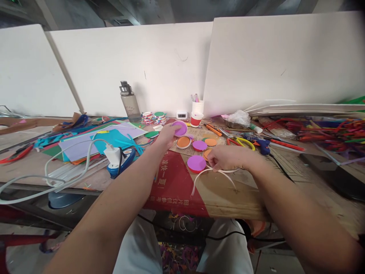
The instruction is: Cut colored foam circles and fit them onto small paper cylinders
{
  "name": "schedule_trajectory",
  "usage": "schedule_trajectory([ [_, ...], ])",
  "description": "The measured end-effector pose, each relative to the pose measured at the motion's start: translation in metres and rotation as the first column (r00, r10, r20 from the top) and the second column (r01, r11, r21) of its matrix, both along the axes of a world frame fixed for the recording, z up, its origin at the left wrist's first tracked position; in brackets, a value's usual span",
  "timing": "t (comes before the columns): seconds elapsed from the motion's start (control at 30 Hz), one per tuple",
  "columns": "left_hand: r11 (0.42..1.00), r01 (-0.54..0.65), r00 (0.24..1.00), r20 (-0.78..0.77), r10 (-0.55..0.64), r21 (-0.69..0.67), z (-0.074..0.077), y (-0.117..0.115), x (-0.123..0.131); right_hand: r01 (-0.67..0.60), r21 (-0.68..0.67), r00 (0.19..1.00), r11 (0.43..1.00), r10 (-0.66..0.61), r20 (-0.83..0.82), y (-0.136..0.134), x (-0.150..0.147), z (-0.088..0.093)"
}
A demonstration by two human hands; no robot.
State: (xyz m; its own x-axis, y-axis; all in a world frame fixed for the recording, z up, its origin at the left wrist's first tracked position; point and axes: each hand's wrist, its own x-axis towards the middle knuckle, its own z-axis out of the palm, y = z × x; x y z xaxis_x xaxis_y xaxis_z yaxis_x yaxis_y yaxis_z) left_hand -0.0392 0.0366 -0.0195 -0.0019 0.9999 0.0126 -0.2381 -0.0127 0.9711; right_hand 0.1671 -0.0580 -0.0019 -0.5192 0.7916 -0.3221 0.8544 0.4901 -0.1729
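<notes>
My left hand (167, 136) reaches forward and grips a purple foam disc (180, 128) by its edge, held tilted just above the cardboard. My right hand (228, 157) rests on the cardboard sheet (216, 190) with fingers curled onto a thin white strip (199, 177) that curves toward me. Just left of it lies another purple disc with a red rim (196, 163). Between the hands lie an orange disc with a white rim (183, 142), a smaller purple disc (199, 145) and an orange disc (210, 142).
Coloured foam sheets (94, 142), a white cable and plug (112, 156) and a blue tool lie at left. A water bottle (130, 102), stacked discs, a paper cup (197, 113), yellow-handled scissors (242, 142), a glue gun and a heap of pipe cleaners (327, 127) crowd the back and right.
</notes>
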Motion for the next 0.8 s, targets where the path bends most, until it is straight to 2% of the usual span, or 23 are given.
schedule_trajectory([
  [0.13, 1.000, -0.006, 1.000, 0.021, 0.006, 0.013, -0.001, 0.004, -0.003, 0.095, 0.047, 0.995, 0.994, -0.095, -0.009, 0.007, 0.015, 0.006],
  [0.2, 1.000, -0.015, 1.000, 0.011, 0.015, 0.021, -0.002, 0.006, -0.005, 0.113, 0.048, 0.989, 0.992, -0.107, -0.104, 0.007, 0.025, 0.013],
  [0.27, 1.000, -0.012, 1.000, -0.016, 0.013, 0.022, -0.003, 0.007, -0.007, 0.085, -0.024, 0.959, 0.996, -0.088, -0.269, 0.003, 0.028, 0.020],
  [0.37, 1.000, -0.012, 0.999, -0.048, 0.013, 0.016, -0.004, 0.008, -0.009, -0.083, -0.265, 0.877, 0.961, -0.056, -0.477, -0.011, 0.018, 0.024],
  [0.43, 1.000, -0.013, 0.998, -0.066, 0.013, 0.007, -0.005, 0.009, -0.008, -0.239, -0.411, 0.873, 0.880, 0.009, -0.488, -0.019, 0.004, 0.022],
  [0.47, 1.000, -0.008, 0.997, -0.074, 0.008, 0.002, -0.005, 0.009, -0.008, -0.301, -0.440, 0.872, 0.846, 0.057, -0.487, -0.021, -0.002, 0.020],
  [0.5, 1.000, 0.004, 0.997, -0.079, -0.004, -0.001, -0.006, 0.009, -0.008, -0.312, -0.394, 0.859, 0.865, 0.080, -0.505, -0.022, -0.007, 0.017],
  [0.53, 1.000, 0.019, 0.996, -0.083, -0.019, -0.001, -0.006, 0.008, -0.007, -0.276, -0.294, 0.849, 0.915, 0.089, -0.520, -0.022, -0.011, 0.014],
  [0.6, 0.999, 0.051, 0.994, -0.100, -0.050, 0.005, -0.008, 0.008, -0.007, -0.129, -0.033, 0.854, 0.991, 0.094, -0.512, -0.018, -0.016, 0.007],
  [0.67, 0.998, 0.067, 0.987, -0.145, -0.065, 0.011, -0.010, 0.008, -0.007, -0.038, 0.137, 0.901, 0.990, 0.094, -0.424, -0.015, -0.019, 0.000],
  [0.73, 0.997, 0.074, 0.976, -0.209, -0.066, 0.031, -0.012, 0.009, -0.007, -0.050, 0.161, 0.943, 0.986, 0.100, -0.319, -0.012, -0.020, -0.005],
  [0.8, 0.995, 0.079, 0.961, -0.269, -0.062, 0.053, -0.014, 0.010, -0.007, -0.065, 0.137, 0.953, 0.988, 0.102, -0.285, -0.011, -0.021, -0.008],
])
